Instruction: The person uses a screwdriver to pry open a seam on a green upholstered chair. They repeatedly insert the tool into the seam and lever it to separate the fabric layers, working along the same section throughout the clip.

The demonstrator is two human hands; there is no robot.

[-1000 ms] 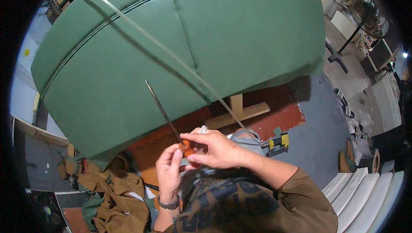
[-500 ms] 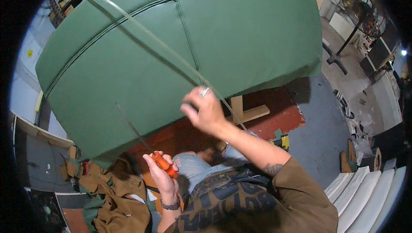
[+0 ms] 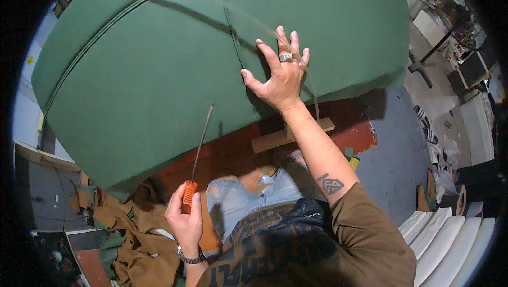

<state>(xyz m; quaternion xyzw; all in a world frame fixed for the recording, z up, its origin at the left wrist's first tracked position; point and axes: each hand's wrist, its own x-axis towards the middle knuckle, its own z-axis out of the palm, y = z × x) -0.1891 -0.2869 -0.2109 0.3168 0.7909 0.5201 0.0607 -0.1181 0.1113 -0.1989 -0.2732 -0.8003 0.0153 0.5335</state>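
Observation:
In my left hand is a screwdriver with an orange handle, its long thin shaft pointing up and away. The tip hovers in front of a large piece covered in green upholstery. My right hand has its fingers spread over that green cover, beside a stitched seam. A clear flexible tube arches across the cover from the far left and passes by the fingers of my right hand. Whether the palm presses on the cover or the tube, I cannot tell.
A T-shaped wooden piece lies below the green piece on a red surface. Brown and green cloth scraps are heaped at the lower left. White rolls stand at lower right. A standing fan is at far right.
My right hand has moved up and right, and its fingers have spread. The screwdriver has swung more upright. The green piece sits higher in view, and the tube has shifted right near my hand.

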